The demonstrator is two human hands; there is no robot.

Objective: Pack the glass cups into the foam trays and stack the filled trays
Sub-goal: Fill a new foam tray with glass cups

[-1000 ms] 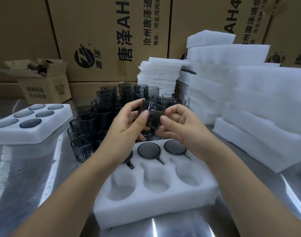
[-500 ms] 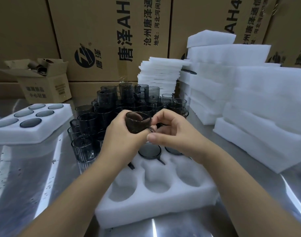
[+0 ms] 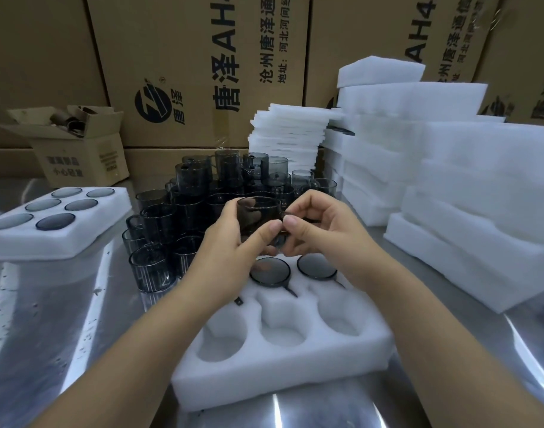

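Left hand [image 3: 230,242] fingers grip a smoky grey glass cup [image 3: 255,211], right hand [image 3: 323,230] fingers pinching its 3 o'clock side, above the 12 o'clock end of the white six-pocket foam tray [image 3: 283,375]

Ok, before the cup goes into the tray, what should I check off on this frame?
1. Cup gripped: ok, left hand wraps its body, right hand pinches its side.
2. Free space in foam tray: ok, all three front pockets are empty.
3. Back-left pocket filled: cannot tell, the left hand covers it.
4. Cup turned like the two packed cups: cannot tell.
5. Way down to the front pockets unobstructed: ok.
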